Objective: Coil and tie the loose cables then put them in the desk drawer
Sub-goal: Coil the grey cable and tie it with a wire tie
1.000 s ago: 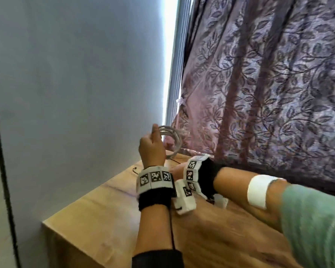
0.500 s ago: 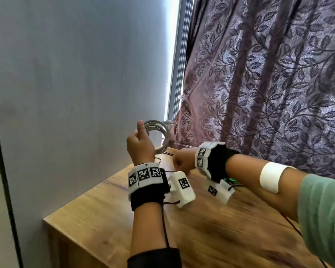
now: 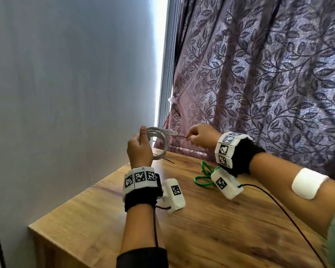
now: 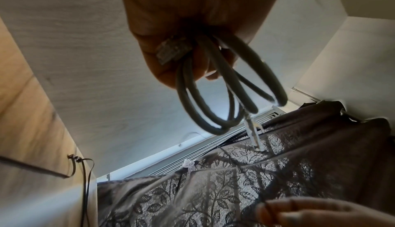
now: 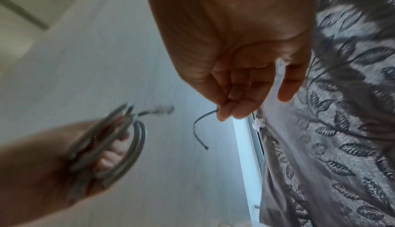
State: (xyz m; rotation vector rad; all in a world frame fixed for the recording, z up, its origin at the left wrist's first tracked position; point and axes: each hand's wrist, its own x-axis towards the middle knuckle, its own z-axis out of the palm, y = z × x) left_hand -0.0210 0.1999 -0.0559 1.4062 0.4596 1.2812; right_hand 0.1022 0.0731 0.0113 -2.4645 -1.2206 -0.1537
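The right hand (image 3: 200, 136) has risen from the desk (image 3: 211, 219), its grip pinching a thin dark tie wire (image 5: 199, 126) beside the grey network cable coil (image 3: 159, 140), which the left hand (image 3: 139, 149) grips upright for binding.

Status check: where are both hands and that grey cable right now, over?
Left hand grips the coiled grey cable, held above the desk. Right hand pinches a thin dark tie wire, not yet wrapped. Green cable lies loose on the desk. Nothing in the way.
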